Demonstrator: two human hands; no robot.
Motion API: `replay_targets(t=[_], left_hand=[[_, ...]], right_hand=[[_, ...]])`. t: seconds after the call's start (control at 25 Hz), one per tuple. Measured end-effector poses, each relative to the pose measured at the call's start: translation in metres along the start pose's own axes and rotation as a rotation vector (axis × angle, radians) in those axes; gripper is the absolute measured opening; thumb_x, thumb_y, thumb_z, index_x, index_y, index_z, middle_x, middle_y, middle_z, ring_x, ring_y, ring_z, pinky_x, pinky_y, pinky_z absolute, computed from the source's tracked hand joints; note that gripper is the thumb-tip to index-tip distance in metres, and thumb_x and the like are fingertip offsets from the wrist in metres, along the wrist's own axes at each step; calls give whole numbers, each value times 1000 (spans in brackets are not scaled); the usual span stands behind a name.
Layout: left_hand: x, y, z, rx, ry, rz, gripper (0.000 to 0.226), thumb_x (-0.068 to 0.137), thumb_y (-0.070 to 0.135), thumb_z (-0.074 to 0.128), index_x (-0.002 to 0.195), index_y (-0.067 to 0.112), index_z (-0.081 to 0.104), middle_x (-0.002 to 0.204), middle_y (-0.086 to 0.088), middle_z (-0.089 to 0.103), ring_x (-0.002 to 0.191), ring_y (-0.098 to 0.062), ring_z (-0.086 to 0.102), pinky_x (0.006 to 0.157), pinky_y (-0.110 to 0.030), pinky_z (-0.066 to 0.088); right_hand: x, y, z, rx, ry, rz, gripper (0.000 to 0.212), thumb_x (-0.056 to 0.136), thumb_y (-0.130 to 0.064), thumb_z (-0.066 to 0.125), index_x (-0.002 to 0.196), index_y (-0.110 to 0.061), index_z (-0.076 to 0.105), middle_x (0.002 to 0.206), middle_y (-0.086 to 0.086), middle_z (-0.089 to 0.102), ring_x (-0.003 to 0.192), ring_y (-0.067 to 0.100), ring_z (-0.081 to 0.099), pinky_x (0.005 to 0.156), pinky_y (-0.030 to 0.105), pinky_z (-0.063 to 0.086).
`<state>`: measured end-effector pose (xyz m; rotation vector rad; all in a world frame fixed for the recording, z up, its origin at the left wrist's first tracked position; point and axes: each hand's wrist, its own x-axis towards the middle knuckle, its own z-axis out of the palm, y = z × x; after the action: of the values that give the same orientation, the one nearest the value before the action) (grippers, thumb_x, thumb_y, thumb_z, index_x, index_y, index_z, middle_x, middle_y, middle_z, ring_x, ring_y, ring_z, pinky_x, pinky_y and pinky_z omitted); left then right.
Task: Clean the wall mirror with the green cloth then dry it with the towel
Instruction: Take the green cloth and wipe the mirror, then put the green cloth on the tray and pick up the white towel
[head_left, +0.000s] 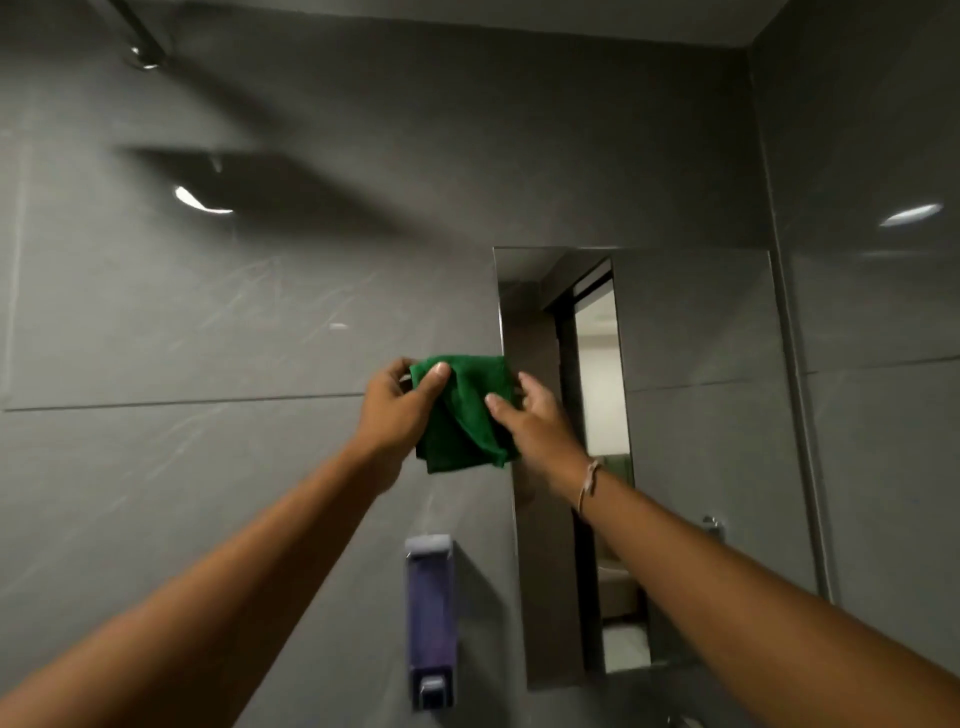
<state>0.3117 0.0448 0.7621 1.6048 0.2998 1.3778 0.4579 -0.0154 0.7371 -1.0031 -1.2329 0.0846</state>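
Note:
A folded green cloth (465, 415) hangs in the air in front of the grey tiled wall, just left of the wall mirror (696, 415). My left hand (397, 408) pinches its upper left corner between thumb and fingers. My right hand (530, 415) holds the cloth's right side, with the thumb on the front and the fingers behind it. The mirror is a tall frameless rectangle that reflects a doorway and a lit room. No towel is in view.
A purple soap dispenser (430, 618) is fixed to the wall below the cloth, left of the mirror's lower edge. A shower head (145, 49) juts out at the top left. A side wall (883, 312) meets the mirror wall at the right.

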Motion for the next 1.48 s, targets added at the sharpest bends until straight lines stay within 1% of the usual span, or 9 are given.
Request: replay_targets(t=[0.12, 0.32, 0.52, 0.68, 0.88, 1.04, 1.24, 1.36, 1.48], left_hand=[[-40, 15, -42, -14, -69, -126, 42, 88, 30, 68, 122, 8, 57, 96, -7, 72, 68, -14, 74, 48, -24, 55], [-128, -39, -126, 87, -115, -441, 43, 80, 12, 75, 120, 4, 62, 106, -15, 76, 91, -24, 75, 83, -40, 62], [-275, -175, -176, 87, -5, -737, 30, 86, 4, 67, 115, 11, 63, 92, -3, 72, 74, -17, 69, 56, -30, 60], [-388, -281, -198, 171, 129, -888, 28, 85, -4, 64, 113, 3, 62, 99, -12, 72, 80, -22, 69, 73, -32, 61], [-502, -372, -206, 372, 171, -1143, 19, 82, 5, 68, 95, 17, 63, 104, -16, 74, 93, -30, 70, 89, -49, 58], [-556, -447, -211, 499, 203, -1297, 64, 84, 2, 59, 144, 14, 41, 125, -14, 66, 110, -33, 64, 99, -45, 51], [-549, -524, -225, 693, 252, -1284, 28, 91, 8, 54, 116, 16, 44, 99, 1, 55, 99, -24, 58, 81, -34, 44], [-543, -567, -234, 894, 144, -1207, 59, 86, 6, 59, 140, 10, 37, 131, -13, 50, 123, -34, 51, 97, -39, 41], [-554, -604, -241, 1013, 39, -1179, 69, 86, 7, 59, 148, 11, 29, 139, -22, 44, 122, -39, 49, 99, -42, 41]], right_hand=[[-43, -21, 38, 114, -1, 123, 11, 96, -9, 57, 102, -17, 62, 112, 18, 70, 97, 28, 69, 86, 40, 59], [-159, 18, 98, 143, 30, 341, 12, 96, -9, 57, 103, -19, 62, 110, 13, 72, 98, 26, 71, 86, 39, 60], [-326, 128, 135, 39, -12, 662, 14, 94, -5, 59, 100, -16, 65, 106, 10, 73, 98, 26, 71, 89, 46, 58], [-450, 204, 146, -25, -36, 910, 14, 93, -1, 59, 97, -14, 64, 104, 17, 73, 97, 33, 71, 86, 45, 59], [-581, 290, 149, -167, -125, 1189, 26, 88, 3, 63, 87, -22, 64, 99, 14, 72, 91, 27, 70, 81, 36, 57], [-658, 361, 166, -276, -255, 1408, 29, 85, 1, 65, 110, -14, 64, 106, 9, 70, 100, 26, 66, 80, 25, 52], [-679, 438, 209, -407, -336, 1381, 38, 89, -17, 67, 126, -11, 60, 115, 8, 67, 113, 28, 62, 95, 31, 47], [-673, 471, 234, -559, -350, 1238, 30, 95, -25, 59, 124, -16, 63, 115, -1, 67, 116, 26, 59, 100, 33, 45], [-679, 499, 248, -732, -488, 1153, 26, 103, -30, 42, 111, -20, 65, 110, -2, 69, 111, 23, 62, 97, 33, 48]])
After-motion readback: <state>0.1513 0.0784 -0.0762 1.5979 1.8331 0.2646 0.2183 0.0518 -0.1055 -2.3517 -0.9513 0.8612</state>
